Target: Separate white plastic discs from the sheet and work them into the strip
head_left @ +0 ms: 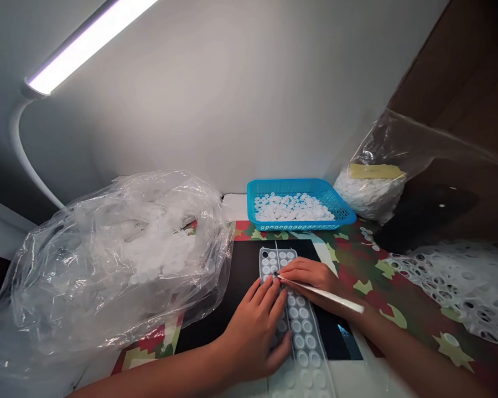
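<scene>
A long clear strip (305, 331) of white round discs lies on a black mat (240, 276) in front of me. My left hand (255, 326) lies flat on the strip's left side, fingers stretched out, pressing it down. My right hand (315, 279) is closed around a thin white tool (323, 294), held like a pen. Its tip touches the strip near the far end, just beside my left fingertips.
A blue basket (301, 221) of small white discs stands behind the mat. A large crumpled clear bag (108, 260) with white pieces fills the left. Another bag (373, 188) of discs leans at the back right. Punched-out white sheets (460, 282) lie at the right. A lamp (83, 44) shines above.
</scene>
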